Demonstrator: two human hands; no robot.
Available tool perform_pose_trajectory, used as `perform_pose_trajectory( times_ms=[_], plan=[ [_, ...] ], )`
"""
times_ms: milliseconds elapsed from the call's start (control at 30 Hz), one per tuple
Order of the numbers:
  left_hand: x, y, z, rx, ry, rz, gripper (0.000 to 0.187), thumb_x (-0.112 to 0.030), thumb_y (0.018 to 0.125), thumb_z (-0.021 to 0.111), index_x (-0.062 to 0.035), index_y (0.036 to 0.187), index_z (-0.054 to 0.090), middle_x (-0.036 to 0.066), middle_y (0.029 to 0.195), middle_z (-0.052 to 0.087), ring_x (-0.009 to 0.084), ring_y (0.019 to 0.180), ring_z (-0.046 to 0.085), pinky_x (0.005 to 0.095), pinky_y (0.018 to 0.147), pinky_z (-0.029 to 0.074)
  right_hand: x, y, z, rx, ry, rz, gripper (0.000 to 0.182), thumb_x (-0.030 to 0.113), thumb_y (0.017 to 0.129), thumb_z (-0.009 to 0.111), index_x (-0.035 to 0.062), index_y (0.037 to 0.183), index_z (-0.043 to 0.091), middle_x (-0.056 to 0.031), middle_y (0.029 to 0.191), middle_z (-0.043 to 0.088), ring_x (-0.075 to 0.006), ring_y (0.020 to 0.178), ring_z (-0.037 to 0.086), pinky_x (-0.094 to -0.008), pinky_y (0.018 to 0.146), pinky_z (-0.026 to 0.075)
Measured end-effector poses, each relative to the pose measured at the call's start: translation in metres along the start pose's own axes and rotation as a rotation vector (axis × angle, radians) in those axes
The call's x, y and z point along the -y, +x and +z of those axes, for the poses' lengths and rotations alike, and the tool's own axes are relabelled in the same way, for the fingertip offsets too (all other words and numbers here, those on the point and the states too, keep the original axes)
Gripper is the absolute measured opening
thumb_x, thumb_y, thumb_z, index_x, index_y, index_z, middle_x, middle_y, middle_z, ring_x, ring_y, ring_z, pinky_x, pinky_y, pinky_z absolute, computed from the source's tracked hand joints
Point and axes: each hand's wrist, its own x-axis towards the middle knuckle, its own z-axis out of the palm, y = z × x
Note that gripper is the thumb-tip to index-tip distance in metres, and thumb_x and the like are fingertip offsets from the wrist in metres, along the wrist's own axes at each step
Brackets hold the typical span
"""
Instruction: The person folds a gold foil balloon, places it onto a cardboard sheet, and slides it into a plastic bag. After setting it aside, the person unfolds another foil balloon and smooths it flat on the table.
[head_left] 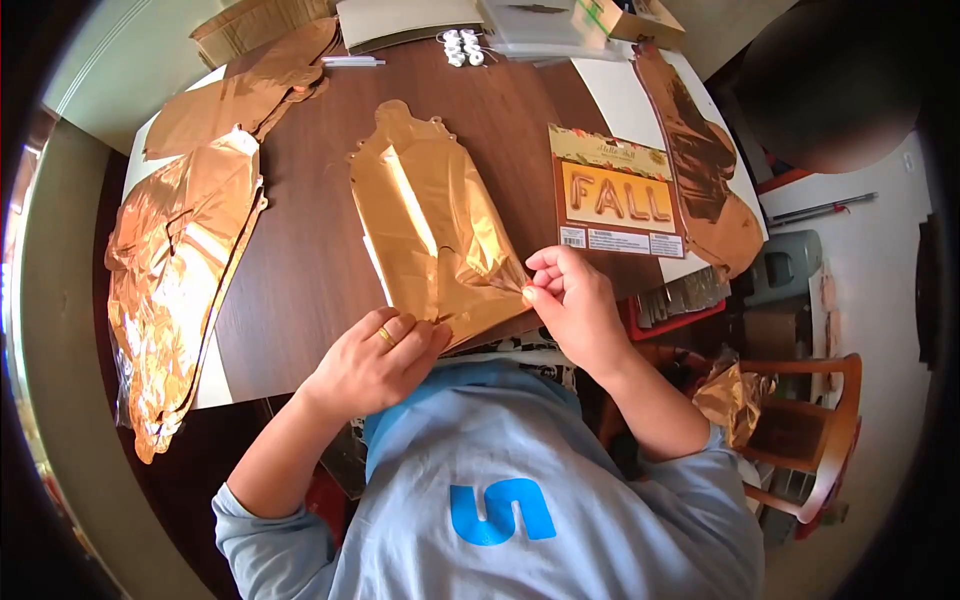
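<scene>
Pinched at its near edge, both sides: left hand [375, 362] presses fingertips down on the lower left corner of the gold foil balloon [435, 235]; right hand [572, 305] nips the lower right corner between thumb and forefinger.

Head view. Balloon lies flat and deflated on the dark wooden table [300, 270], near edge just in front of the person's chest, long axis running away from them. Creased, glossy film: judged very light, limp, slippery, and liable to tear or crease further if tugged. Best held at the seamed edges or tabs, as now, not mid-panel.

Around it: more copper foil balloons [180, 270] piled at the left edge, overhanging; another foil piece [705, 170] at right. Printed "FALL" package card [615, 195] just right of the balloon, apart from it. White papers and small white clips [462, 47] at the far end.

Room: wooden chair [810, 440] to the right with a crumpled foil scrap [732, 398]; pale floor, cluttered.
</scene>
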Motion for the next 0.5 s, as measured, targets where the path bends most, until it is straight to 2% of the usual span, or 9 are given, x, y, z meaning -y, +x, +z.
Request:
perform_pose_trajectory(
  times_ms=[67, 167, 267, 400, 433, 500],
  plan=[
    [0.001, 0.001, -0.003, 0.000, -0.022, 0.009, 0.031, -0.008, 0.077, 0.071, -0.0011, 0.107, 0.072, 0.004, 0.095, 0.062, 0.0176, 0.085, 0.064, 0.0310, 0.079, 0.055, 0.000, -0.003, 0.004, -0.036, -0.018, -0.022, 0.026, -0.005, 0.084, 0.067, 0.0011, 0.107, 0.058, -0.0135, 0.088, 0.064, -0.0245, 0.077, 0.067, -0.0349, 0.067, 0.055],
    [0.001, 0.000, -0.005, 0.044, -0.054, 0.000, 0.033, -0.009, 0.077, 0.072, -0.0008, 0.109, 0.071, 0.007, 0.101, 0.064, 0.0197, 0.092, 0.066, 0.0333, 0.081, 0.055, -0.001, -0.010, 0.011, -0.128, -0.125, -0.167, 0.027, -0.005, 0.083, 0.067, 0.0022, 0.108, 0.058, -0.0140, 0.093, 0.060, -0.0294, 0.082, 0.063, -0.0395, 0.070, 0.054],
    [0.000, -0.004, -0.004, 0.094, -0.096, -0.021, 0.041, -0.013, 0.073, 0.075, -0.0014, 0.112, 0.070, 0.009, 0.110, 0.065, 0.0228, 0.100, 0.066, 0.0370, 0.084, 0.055, -0.005, -0.014, 0.013, -0.187, -0.408, -0.406, 0.026, -0.005, 0.083, 0.065, 0.0034, 0.106, 0.057, -0.0139, 0.097, 0.056, -0.0321, 0.087, 0.059, -0.0421, 0.074, 0.050],
    [-0.002, -0.005, -0.005, 0.120, -0.167, -0.054, 0.050, -0.020, 0.070, 0.079, -0.0012, 0.115, 0.069, 0.010, 0.115, 0.063, 0.0239, 0.102, 0.064, 0.0382, 0.086, 0.054, -0.007, -0.022, 0.014, -0.197, -0.633, -0.547, 0.021, 0.003, 0.085, 0.063, 0.0047, 0.105, 0.059, -0.0111, 0.097, 0.054, -0.0306, 0.086, 0.057, -0.0428, 0.075, 0.047],
    [-0.003, -0.006, -0.004, 0.124, -0.174, -0.052, 0.052, -0.021, 0.069, 0.079, -0.0011, 0.116, 0.069, 0.010, 0.117, 0.062, 0.0242, 0.103, 0.063, 0.0385, 0.086, 0.054, -0.005, -0.025, 0.014, -0.163, -0.649, -0.553, 0.024, 0.005, 0.086, 0.063, 0.0014, 0.109, 0.062, -0.0138, 0.107, 0.058, -0.0330, 0.095, 0.059, -0.0448, 0.082, 0.050],
    [-0.005, -0.007, -0.003, 0.119, -0.186, -0.081, 0.052, -0.021, 0.070, 0.079, -0.0010, 0.116, 0.069, 0.010, 0.119, 0.061, 0.0247, 0.105, 0.061, 0.0386, 0.087, 0.054, -0.002, -0.030, 0.017, -0.158, -0.614, -0.657, 0.027, 0.006, 0.087, 0.063, -0.0018, 0.113, 0.062, -0.0186, 0.117, 0.057, -0.0365, 0.104, 0.059, -0.0468, 0.089, 0.051]
  ],
)
